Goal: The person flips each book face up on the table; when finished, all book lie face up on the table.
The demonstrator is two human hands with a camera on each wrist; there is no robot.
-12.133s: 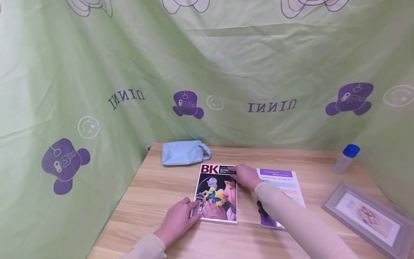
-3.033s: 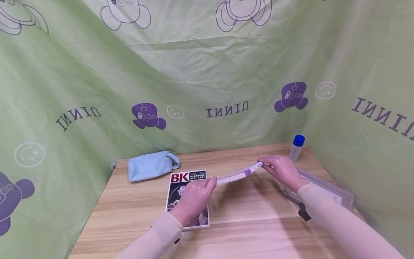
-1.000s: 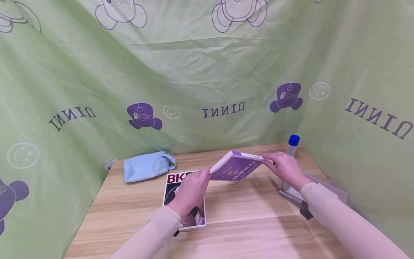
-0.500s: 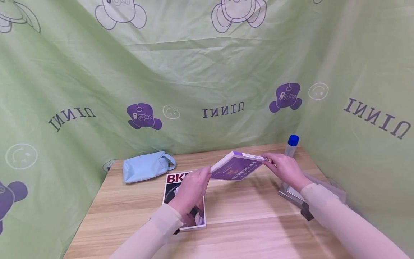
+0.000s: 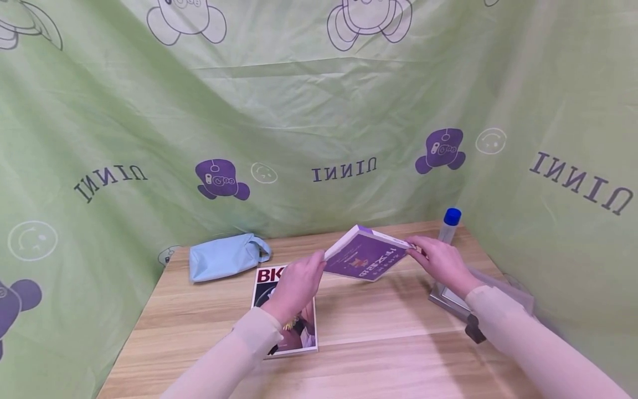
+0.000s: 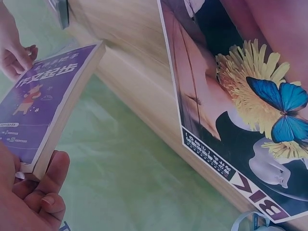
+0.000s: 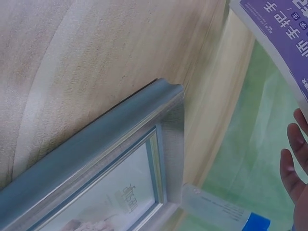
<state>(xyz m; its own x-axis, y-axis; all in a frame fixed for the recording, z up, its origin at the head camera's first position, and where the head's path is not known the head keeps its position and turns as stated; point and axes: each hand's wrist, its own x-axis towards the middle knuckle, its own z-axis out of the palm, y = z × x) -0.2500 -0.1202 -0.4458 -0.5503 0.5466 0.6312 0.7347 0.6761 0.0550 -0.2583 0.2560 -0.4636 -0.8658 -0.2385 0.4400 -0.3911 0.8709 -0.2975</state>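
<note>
**Purple Paperback Held Aloft Between Two Hands**

Green printed fabric, creased and slightly glossy, hangs behind and beside a pale wood-grain bench. Above the bench, a thick purple book with a soft cover and a cream page block is tilted, clear of the surface. The left hand pinches its near-left corner, thumb and curled fingers closing the grip on the edge. The right hand holds the far-right corner, its grip closed on that edge by the fingertips. Under the left forearm lies a flat glossy magazine with a butterfly and yellow flower on its cover. A soft light-blue pouch sits near the back-left. By the right wrist lies a grey moulded picture frame, with a clear blue-capped bottle behind it.
</note>
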